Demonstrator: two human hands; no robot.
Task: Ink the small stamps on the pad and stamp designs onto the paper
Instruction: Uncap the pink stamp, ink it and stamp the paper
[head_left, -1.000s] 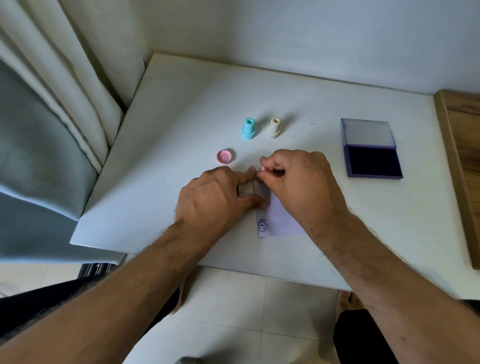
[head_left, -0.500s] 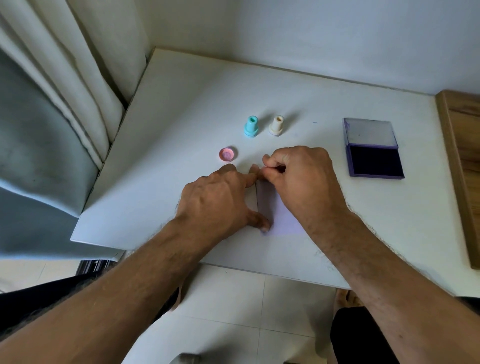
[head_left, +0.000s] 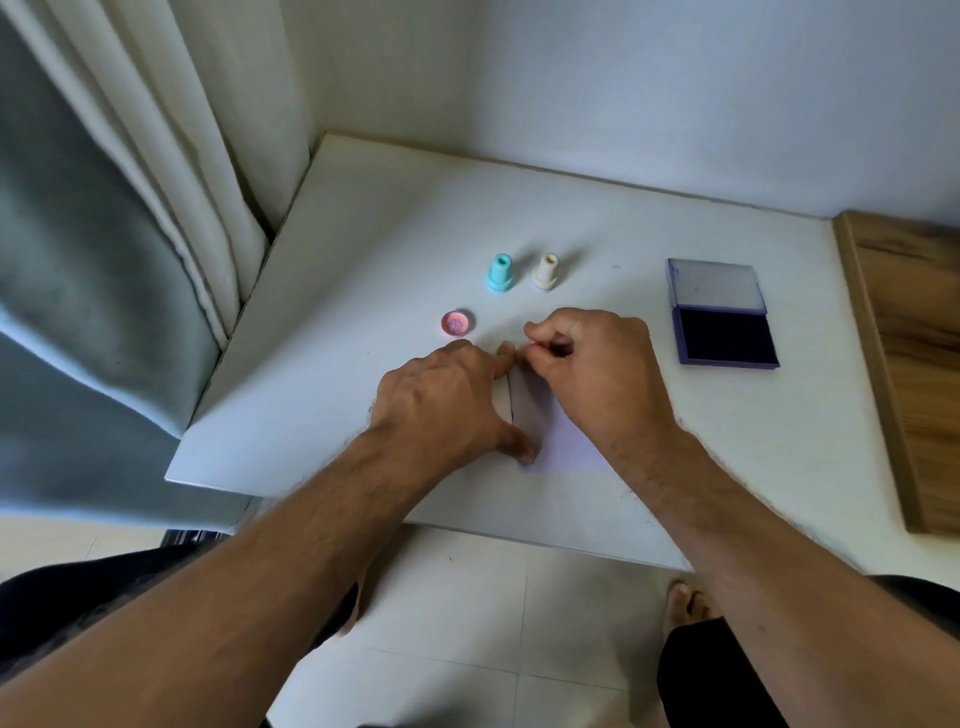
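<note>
Step in hand, as judged: pressing a stamp onto the paper (head_left: 563, 441), which lies flat near the tabletop's (head_left: 363, 249) front edge. Left hand (head_left: 447, 405) spread wide and flat, pinning the paper's left edge, thumb at the lower corner. Right hand (head_left: 592, 374) curled narrow over the paper's far end, fingertips pinched on something small; likely a pink stamp, but too hidden to tell.

From the hands: pink cap (head_left: 457, 322) at 11 o'clock, just beside; teal stamp (head_left: 500, 274) and cream stamp (head_left: 545, 272) upright at 12, near; open ink pad (head_left: 724, 338) at 3, well apart.

Next move likely calls for a straight lift, paper held down, to avoid smearing; then re-inking at the pad.
</note>
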